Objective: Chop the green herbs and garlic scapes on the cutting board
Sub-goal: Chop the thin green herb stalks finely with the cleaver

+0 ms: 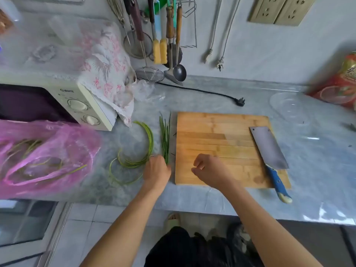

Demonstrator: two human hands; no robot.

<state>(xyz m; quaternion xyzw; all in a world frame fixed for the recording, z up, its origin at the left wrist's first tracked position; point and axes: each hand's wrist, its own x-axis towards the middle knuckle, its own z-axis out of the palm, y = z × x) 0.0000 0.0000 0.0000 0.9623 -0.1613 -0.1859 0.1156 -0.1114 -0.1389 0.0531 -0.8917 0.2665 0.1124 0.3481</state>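
Gripping the cut ends of a thin bunch of straight green herb stalks (165, 139), the left hand (157, 173) rests on the grey marbled counter (221, 201), just left of the bare rectangular bamboo cutting board (215, 132). The curled pale-green garlic scapes (138, 151) lie loose on the counter beside that hand, touching or nearly touching it. The right hand (209, 171) hovers over the board's near edge, fingers loosely curled and holding nothing. The wide steel cleaver with a blue handle (271, 153) lies on the board's right side, its handle overhanging the near edge.

Nothing has been chopped yet. The grip is only at the stalk ends, so the bunch could fan out or shed stems when lifted across. The springy scapes may snag and drag along. The overhanging cleaver handle could be knocked by a careless reach and tip off the counter.
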